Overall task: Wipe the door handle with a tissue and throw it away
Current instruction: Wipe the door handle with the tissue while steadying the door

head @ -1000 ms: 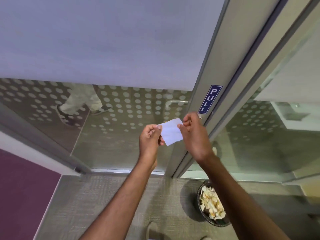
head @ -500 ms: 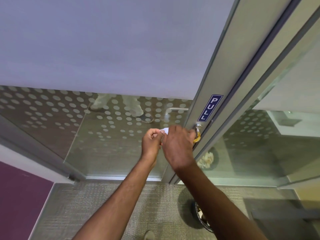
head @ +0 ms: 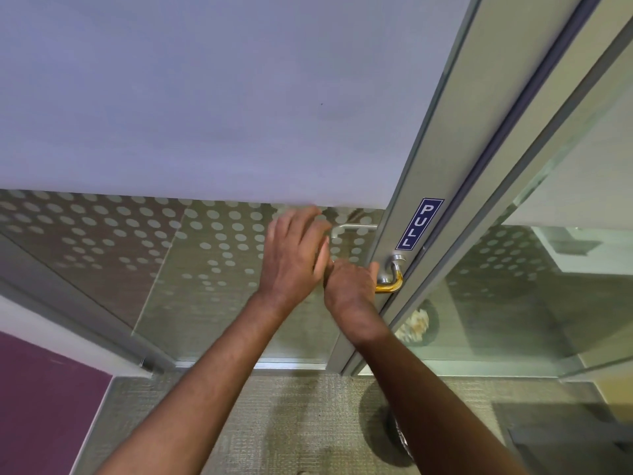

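Observation:
The door handle [head: 391, 281] is a metal lever with a gold-toned bend, fixed to the grey door frame under a blue PULL sign [head: 420, 223]. My right hand [head: 349, 290] is closed around the lever's grip, left of the bend. The tissue does not show; it was last seen going under this hand. My left hand [head: 294, 256] hovers just left of it, off the handle, fingers spread and holding nothing.
The frosted, dotted glass door [head: 212, 255] fills the left; a glass panel [head: 513, 303] stands to the right. A dark waste bin [head: 401, 438] peeks out beside my right forearm on the carpet, and its tissue-filled reflection [head: 416, 325] shows in the glass. A purple wall [head: 41, 406] is at lower left.
Both hands held the white tissue flat; then the right hand carried it onto the handle and closed there. The left hand has let go and opened, lifting up and left.

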`<move>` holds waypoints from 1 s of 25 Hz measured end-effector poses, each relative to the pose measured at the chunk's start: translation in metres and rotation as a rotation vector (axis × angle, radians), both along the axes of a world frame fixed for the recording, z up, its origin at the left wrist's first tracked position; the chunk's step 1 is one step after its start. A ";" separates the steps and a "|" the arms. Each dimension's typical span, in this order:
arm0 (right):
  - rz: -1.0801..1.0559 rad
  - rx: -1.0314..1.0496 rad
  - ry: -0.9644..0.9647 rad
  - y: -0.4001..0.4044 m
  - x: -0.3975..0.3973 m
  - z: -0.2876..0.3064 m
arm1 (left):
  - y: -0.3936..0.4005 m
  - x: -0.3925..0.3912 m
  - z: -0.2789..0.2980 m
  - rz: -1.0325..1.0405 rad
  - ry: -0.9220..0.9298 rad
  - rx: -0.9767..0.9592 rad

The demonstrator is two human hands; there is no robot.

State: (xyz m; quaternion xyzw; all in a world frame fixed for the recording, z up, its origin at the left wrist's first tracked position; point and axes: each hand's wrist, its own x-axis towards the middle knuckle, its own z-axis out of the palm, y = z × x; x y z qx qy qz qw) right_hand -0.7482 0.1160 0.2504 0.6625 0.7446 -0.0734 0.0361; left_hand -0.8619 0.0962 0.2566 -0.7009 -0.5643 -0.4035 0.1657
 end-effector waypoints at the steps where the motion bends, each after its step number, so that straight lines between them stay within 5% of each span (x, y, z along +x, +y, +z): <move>1: -0.016 0.009 0.020 0.000 0.001 -0.001 | 0.005 -0.003 0.007 -0.008 0.077 0.041; 6: 0.052 0.268 -0.045 -0.021 0.012 -0.026 | 0.043 -0.013 0.035 0.004 0.376 0.238; 10: 0.107 0.287 -0.050 -0.030 0.017 -0.035 | 0.068 -0.017 0.041 0.051 0.488 0.386; 19: -0.019 0.092 -0.023 -0.007 0.001 0.001 | 0.077 -0.020 0.034 0.084 0.530 0.447; 25: 0.062 0.207 0.088 -0.020 0.016 -0.015 | 0.077 -0.019 0.035 0.091 0.526 0.458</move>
